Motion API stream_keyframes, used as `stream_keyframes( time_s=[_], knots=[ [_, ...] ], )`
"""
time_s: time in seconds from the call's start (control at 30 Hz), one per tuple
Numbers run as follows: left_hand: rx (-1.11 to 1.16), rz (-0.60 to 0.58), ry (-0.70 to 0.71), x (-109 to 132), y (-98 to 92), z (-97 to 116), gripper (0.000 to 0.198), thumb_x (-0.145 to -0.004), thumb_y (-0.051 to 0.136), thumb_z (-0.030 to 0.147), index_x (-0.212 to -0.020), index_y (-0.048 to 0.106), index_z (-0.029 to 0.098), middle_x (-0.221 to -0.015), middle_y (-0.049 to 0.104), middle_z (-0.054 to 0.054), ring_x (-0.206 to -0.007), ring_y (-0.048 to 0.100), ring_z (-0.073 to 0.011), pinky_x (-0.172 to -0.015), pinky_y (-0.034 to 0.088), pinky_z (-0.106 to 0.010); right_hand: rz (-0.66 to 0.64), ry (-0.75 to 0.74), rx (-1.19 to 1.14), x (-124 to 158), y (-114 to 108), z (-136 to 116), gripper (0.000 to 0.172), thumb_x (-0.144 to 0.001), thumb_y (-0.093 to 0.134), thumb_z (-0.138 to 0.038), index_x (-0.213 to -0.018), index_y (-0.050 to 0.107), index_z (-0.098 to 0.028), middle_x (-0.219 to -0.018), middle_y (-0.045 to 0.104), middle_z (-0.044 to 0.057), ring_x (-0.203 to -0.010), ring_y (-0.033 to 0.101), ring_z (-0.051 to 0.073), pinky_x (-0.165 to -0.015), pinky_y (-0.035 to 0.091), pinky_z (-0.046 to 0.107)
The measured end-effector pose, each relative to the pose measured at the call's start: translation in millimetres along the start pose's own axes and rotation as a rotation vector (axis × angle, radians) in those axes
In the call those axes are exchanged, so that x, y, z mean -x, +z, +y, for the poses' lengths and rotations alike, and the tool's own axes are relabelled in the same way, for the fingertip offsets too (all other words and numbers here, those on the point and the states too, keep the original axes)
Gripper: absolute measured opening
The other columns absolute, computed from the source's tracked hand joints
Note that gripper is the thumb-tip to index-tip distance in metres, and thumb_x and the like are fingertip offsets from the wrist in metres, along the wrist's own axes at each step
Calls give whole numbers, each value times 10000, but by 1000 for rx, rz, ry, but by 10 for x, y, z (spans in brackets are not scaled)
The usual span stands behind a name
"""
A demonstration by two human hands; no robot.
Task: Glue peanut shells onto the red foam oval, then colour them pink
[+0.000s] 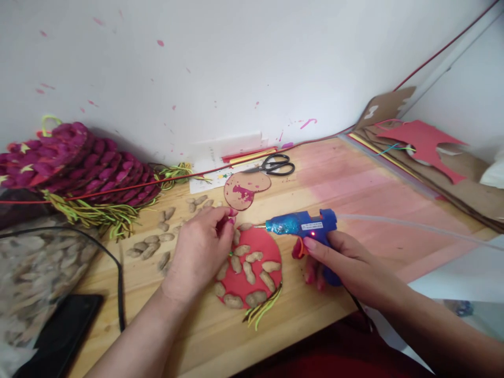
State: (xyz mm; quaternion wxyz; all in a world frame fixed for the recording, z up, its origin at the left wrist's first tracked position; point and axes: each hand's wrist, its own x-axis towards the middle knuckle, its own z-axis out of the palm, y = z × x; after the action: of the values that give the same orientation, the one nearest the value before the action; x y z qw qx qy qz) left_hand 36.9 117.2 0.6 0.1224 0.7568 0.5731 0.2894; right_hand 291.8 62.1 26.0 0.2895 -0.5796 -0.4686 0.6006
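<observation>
My right hand (342, 260) grips a blue hot glue gun (303, 227) with a clear glue stick trailing right; its nozzle points left at the top edge of a red paper disc (260, 244). Several peanut shells (249, 270) are stuck on the disc, and green-yellow strips (262, 310) poke from its lower edge. My left hand (202, 249) rests on the disc's left side, fingers pinched together near the nozzle; what they hold is hidden.
Loose peanuts (151, 247) lie left of the disc. A brown disc with a red blotch (242, 190) and black scissors (275, 165) sit behind. Magenta scaled craft pieces (74, 165) are at far left, a black phone (63, 333) at bottom left, cardboard and red paper (425, 144) at right.
</observation>
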Motion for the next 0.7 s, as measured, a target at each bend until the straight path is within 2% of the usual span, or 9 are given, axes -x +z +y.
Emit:
stream_keyframes(
  time_s=[0.17, 0.33, 0.57, 0.7],
  knots=[
    [-11, -19, 49, -5, -17, -1, 161, -888, 570, 199, -922, 726, 221, -874, 699, -24, -798, 654, -170, -734, 491, -292, 41, -55, -241, -71, 136, 47, 375, -851, 687, -555, -818, 670, -181, -740, 739, 37, -592, 666, 142, -579, 520, 265],
    [-48, -71, 107, 15, 16, 48, 151, -895, 588, 185, -906, 736, 212, -842, 664, -41, -817, 631, -184, -718, 479, -294, 22, -57, -476, -147, 288, 42, 322, -830, 735, -509, -894, 696, -196, -785, 761, 33, -696, 729, 183, -710, 585, 324],
    [-70, -129, 117, 19, 73, 41, 178, -915, 582, 165, -918, 756, 204, -833, 646, -41, -789, 618, -169, -707, 473, -282, -21, -47, -524, -235, 378, 110, 343, -833, 748, -481, -998, 712, -182, -1008, 781, 72, -796, 757, 185, -795, 597, 316],
    [-60, -105, 133, 20, 104, 36, 180, -907, 586, 139, -849, 747, 193, -799, 625, -35, -773, 599, -167, -694, 462, -278, -10, -39, -532, -261, 376, 129, 359, -803, 772, -492, -983, 724, -185, -983, 788, 70, -800, 763, 187, -787, 606, 299]
  ],
)
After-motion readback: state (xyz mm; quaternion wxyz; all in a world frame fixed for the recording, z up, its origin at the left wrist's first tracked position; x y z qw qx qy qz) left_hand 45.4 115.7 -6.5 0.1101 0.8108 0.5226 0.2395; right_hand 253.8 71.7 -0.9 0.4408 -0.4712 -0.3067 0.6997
